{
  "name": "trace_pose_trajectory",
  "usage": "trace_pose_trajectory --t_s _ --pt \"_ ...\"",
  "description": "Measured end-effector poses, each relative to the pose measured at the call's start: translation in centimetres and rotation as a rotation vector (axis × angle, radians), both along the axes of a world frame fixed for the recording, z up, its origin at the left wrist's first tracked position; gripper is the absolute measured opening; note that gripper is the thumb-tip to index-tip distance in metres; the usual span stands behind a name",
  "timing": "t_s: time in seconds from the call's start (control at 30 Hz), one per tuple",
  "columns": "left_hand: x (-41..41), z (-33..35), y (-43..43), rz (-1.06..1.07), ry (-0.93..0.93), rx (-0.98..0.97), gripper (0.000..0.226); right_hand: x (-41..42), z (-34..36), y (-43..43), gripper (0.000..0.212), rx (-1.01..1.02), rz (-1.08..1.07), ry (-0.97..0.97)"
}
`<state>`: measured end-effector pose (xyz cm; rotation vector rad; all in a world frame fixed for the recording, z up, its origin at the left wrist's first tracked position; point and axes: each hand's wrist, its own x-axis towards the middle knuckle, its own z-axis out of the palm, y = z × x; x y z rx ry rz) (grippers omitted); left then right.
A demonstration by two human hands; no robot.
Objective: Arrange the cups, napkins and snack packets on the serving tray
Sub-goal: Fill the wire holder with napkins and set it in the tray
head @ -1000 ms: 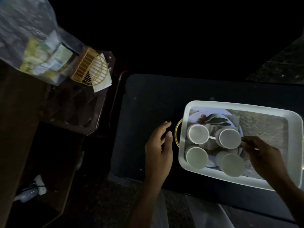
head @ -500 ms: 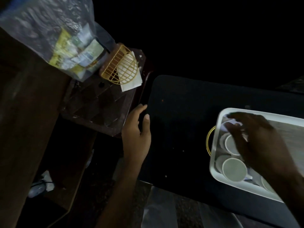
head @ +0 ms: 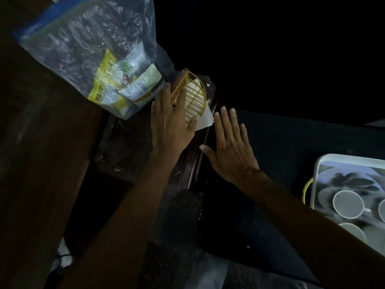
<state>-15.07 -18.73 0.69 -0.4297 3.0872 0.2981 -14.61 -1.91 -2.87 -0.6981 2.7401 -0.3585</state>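
L hand [head: 170, 126]: fingers straight, laid flat over yellow wire napkin holder [head: 193, 94]; thumb lies against white napkins [head: 203, 119], which protrude from holder at its 5 o'clock. Nothing gripped. R hand [head: 229, 149]: fingers spread, palm down, holds nothing; pos. just beside napkins at their 4 o'clock, above edge of dark desk [head: 281, 142]. Holder sits on dark brown stand [head: 125, 147], w/ clear plastic bag [head: 93, 49] against it at its 9 o'clock. Bag contains snack packets [head: 125, 86], yellow/green print, text blurred. White serving tray [head: 320, 163]: 4 o'clock of view, on desk, well apart from both hands, partly cut off by frame edge. Inside tray: white cups [head: 348, 204] on patterned plate [head: 333, 174]. Yellow handle [head: 306, 188] at tray's 9 o'clock side
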Motion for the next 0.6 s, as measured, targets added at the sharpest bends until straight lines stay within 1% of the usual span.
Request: trace_pose_trajectory --t_s 0.2,0.27,0.37,0.47,0.6 --pt "-2.2 -1.9 -1.7 -0.069 -0.063 -0.011 0.096 -0.2 -0.6 -2.0 0.083 0.040 -0.039 -0.031" --pt "-2.6 -2.1 -2.0 -0.065 -0.028 -0.010 0.097 -0.3 -0.6 -2.2 0.083 0.018 -0.055 -0.040" --pt "-2.5 -2.0 -2.4 -0.081 0.026 0.017 0.092 -0.6 -0.4 -2.4 0.083 -0.050 -0.108 -0.056" --pt "-1.9 -1.3 -2.7 -0.055 0.085 0.114 0.093 -0.9 0.3 -2.6 0.079 -0.227 -0.223 -0.080" --pt "0.1 -0.3 -2.6 0.044 0.221 0.320 0.088 -1.4 2.3 -2.6 0.057 -0.649 -0.524 -0.066"
